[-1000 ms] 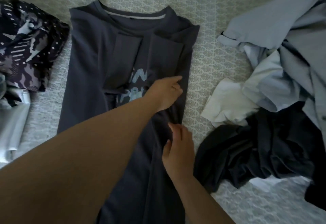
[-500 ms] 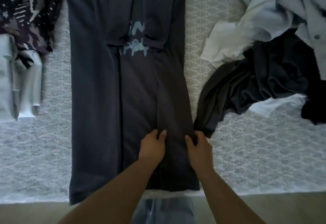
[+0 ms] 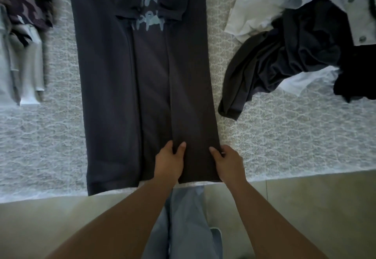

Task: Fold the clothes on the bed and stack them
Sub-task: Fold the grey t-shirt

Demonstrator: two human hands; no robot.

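Observation:
A dark grey T-shirt (image 3: 114, 87) with pale blue lettering lies flat and lengthwise on the bed, both sides and sleeves folded in toward the middle. Its hem reaches the bed's near edge. My left hand (image 3: 169, 162) pinches the inner edge of the right folded panel, a little above the hem. My right hand (image 3: 228, 162) grips the shirt's outer right edge at the same height, thumb on top. The panel lies taut between them. The collar is out of frame.
A loose pile of clothes (image 3: 295, 40), dark, white and pale blue, lies to the right, close to the shirt. A patterned dark garment (image 3: 26, 0) and grey-white clothes (image 3: 22, 61) lie at the left. The bedspread (image 3: 295, 140) ends at a tiled floor (image 3: 317, 207).
Both hands slid down from the shirt's middle to just above the hem and took hold of the right folded panel. The view tilted down to the bed's near edge.

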